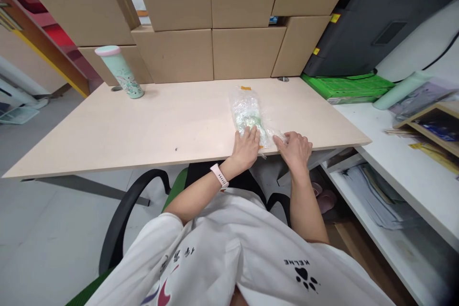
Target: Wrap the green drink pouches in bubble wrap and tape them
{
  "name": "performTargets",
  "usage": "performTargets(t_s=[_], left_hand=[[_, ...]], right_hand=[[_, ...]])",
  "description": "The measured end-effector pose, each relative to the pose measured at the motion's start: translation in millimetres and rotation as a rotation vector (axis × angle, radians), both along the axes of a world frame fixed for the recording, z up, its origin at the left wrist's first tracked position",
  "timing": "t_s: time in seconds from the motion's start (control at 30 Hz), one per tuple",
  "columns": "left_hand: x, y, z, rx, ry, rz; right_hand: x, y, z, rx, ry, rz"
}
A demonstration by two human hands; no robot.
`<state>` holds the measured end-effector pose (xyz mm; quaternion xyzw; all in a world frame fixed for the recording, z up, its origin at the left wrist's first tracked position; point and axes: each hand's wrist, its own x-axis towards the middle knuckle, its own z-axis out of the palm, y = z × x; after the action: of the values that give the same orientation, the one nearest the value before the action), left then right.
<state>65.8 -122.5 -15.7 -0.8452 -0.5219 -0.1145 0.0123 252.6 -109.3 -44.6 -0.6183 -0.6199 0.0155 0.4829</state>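
My left hand lies flat with fingers spread loosely on the near end of a clear plastic bag with something green inside, and my right hand rests just beside it, fingertips pinching the bag's crumpled near corner at the front edge of the worktop. The bag lies flat toward the right of the front edge, its long axis running from that edge away toward the stacked cardboard boxes at the back, its far end tipped slightly left. A mint-green tumbler stands upright, well apart, near the back left corner.
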Motion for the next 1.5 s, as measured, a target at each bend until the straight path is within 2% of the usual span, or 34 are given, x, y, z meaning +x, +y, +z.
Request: performTargets(t_s=[0.07,0.2,0.27,0.33,0.4,0.5,0.57,0.73,0.83,0.93,1.0,1.1,1.17,1.2,1.27,1.33,1.4,1.5], left_hand=[[-2.7,-5.5,2.2,0.005,0.029,-0.003],[-9.3,-18.4,5.8,0.037,0.078,-0.012],[-11.6,-22.8,7.3,0.064,0.084,-0.010],[-13.7,-25.4,8.6,0.079,0.079,-0.019],[-16.6,-27.5,9.4,0.077,0.063,-0.031],[-22.6,-31.2,7.7,0.092,0.012,-0.040],[-26.4,-33.1,4.0,0.113,-0.020,-0.040],[-31.7,-32.6,-10.7,0.127,-0.041,-0.035],[-34.1,-36.7,-19.5,0.134,-0.082,-0.035],[-41.4,-47.0,-21.5,0.125,-0.165,-0.032],[-51.6,-50.6,-13.6,0.060,-0.225,-0.056],[-71.3,-35.5,17.1,-0.103,-0.258,-0.076],[-80.5,-8.5,46.3,-0.063,-0.230,-0.035],[-82.2,8.7,61.5,-0.010,-0.190,-0.068],[-79.3,45.5,88.9,0.065,-0.069,-0.215],[-70.9,79.2,108.6,0.070,0.054,-0.338],[-63.7,105.2,117.9,0.112,0.079,-0.405],[-65.5,130.1,111.1,0.105,0.103,-0.360]], right_hand=[[-0.6,1.8,0.7,-0.008,-0.019,0.021],[-18.7,-3.0,17.2,-0.162,0.030,0.081],[-35.7,-8.2,26.4,-0.177,0.131,0.166],[-51.6,-12.5,31.1,-0.171,0.152,0.315],[-60.5,-14.3,29.9,-0.190,0.149,0.424],[-57.8,-11.3,20.2,-0.257,0.225,0.495],[-51.3,-6.5,12.5,-0.274,0.262,0.479],[-48.8,2.5,3.8,-0.222,0.171,0.247],[-56.1,1.7,7.3,-0.264,0.038,0.261],[-63.1,-1.5,12.9,-0.288,0.089,0.294],[-66.7,-3.4,15.3,-0.299,0.152,0.326],[-71.8,-3.8,15.5,-0.309,0.184,0.343],[-75.4,-2.1,14.1,-0.298,0.196,0.353],[-77.2,-1.0,13.4,-0.290,0.205,0.367],[-80.3,0.9,12.8,-0.279,0.227,0.404],[-82.4,1.7,13.3,-0.266,0.259,0.455],[-83.5,1.1,13.8,-0.240,0.305,0.521],[-83.2,-0.5,13.0,-0.203,0.370,0.595]])
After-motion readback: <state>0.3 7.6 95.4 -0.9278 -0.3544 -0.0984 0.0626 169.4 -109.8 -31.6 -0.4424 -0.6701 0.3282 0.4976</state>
